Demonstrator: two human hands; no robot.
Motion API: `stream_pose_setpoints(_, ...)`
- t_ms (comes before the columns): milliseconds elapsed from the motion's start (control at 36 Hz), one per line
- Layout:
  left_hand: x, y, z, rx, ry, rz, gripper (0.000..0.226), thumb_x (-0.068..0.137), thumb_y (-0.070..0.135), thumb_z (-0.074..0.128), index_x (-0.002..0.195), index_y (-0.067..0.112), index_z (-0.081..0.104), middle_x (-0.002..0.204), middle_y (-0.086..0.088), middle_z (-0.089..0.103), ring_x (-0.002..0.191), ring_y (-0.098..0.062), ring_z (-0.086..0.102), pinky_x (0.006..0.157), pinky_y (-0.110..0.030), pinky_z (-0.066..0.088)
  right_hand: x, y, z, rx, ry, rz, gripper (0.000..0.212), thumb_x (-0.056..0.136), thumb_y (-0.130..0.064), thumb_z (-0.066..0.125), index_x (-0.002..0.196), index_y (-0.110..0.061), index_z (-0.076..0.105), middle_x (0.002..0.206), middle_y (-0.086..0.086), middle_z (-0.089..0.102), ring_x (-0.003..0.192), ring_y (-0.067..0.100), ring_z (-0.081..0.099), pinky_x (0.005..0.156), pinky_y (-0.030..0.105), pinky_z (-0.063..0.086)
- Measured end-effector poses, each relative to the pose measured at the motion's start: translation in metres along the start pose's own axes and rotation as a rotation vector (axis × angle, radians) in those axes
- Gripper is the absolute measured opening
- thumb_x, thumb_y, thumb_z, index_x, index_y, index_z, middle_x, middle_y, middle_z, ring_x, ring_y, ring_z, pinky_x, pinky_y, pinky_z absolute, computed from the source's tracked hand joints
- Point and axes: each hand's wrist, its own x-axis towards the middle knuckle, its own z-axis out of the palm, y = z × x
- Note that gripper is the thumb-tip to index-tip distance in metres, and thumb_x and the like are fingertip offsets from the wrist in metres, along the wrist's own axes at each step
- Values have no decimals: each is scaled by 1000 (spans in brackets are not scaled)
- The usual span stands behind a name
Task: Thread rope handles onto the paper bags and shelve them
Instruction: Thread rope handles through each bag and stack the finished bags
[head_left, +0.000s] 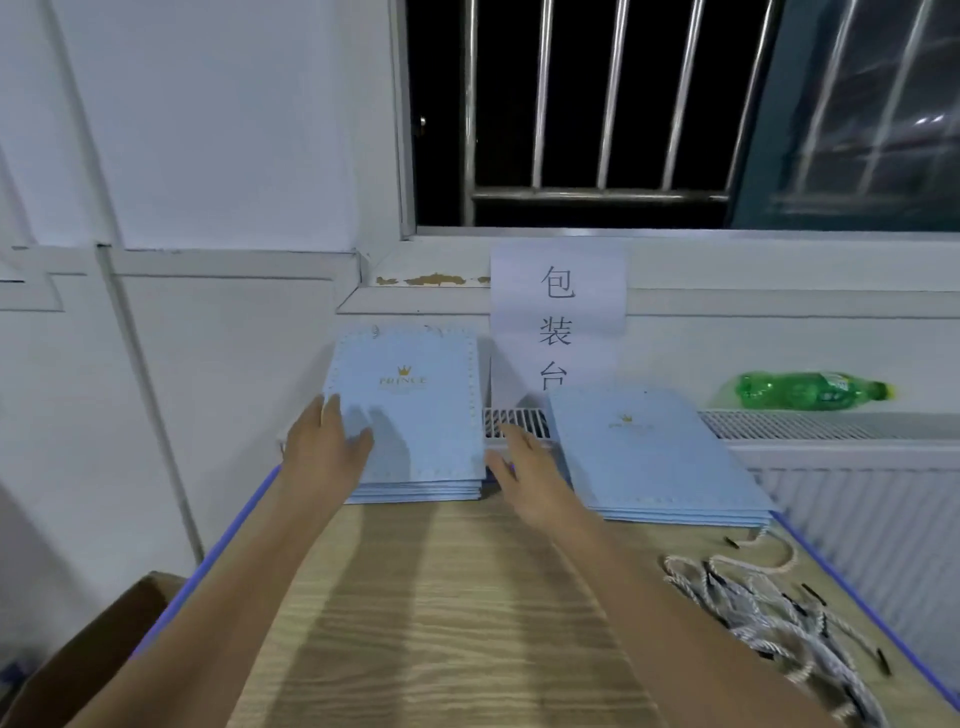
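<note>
Two stacks of flat pale-blue paper bags lie at the far side of the table (441, 597): the left stack (415, 415) straight ahead, the right stack (654, 457) just beside it, each several bags deep, though the exact count of layers is too fine to read. The left hand (324, 447) lies flat on the left stack's near-left corner, its fingers (332, 410) spread and gripping nothing. The right hand (524, 467) hovers in the gap between the two stacks, open and empty.

This looks like the fetching step: a bag is about to be taken off the left stack, no rope yet in hand. The next move calls for peeling only the top bag free at its edge, then drawing it toward the near, bare part of the table.

A tangle of rope handles (769, 613) with black tips lies near right, too knotted to count. One green bottle (810, 389) lies far right; one cardboard box (88, 654) sits near left.
</note>
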Motion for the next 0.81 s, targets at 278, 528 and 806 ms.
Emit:
stream_pose_setpoints(278, -55, 146, 83, -70, -258, 346, 46, 95, 30, 51, 132, 4, 45, 142, -12, 38, 133, -25, 34, 105, -31, 28, -62, 89, -96, -401, 269, 171, 47, 98, -26, 46, 138, -2, 40, 147, 15, 35, 136, 28, 31, 108, 33, 28)
stream_pose_setpoints(528, -78, 175, 125, -247, -614, 5, 69, 93, 45, 46, 147, 10, 20, 148, -11, 31, 132, -32, 36, 102, -37, 34, -97, 133, -124, -322, 206, 597, 79, 90, -57, 45, 140, 2, 29, 142, 19, 36, 133, 33, 31, 109, 40, 25)
stream_pose_setpoints(806, -80, 179, 113, -495, -581, -115, 56, 98, 27, 40, 148, 13, 17, 143, -9, 36, 112, -20, 41, 87, -26, 30, -79, 131, -122, -34, 435, 549, 44, 89, -44, 54, 98, 0, 53, 100, 15, 54, 104, 28, 48, 86, 36, 37)
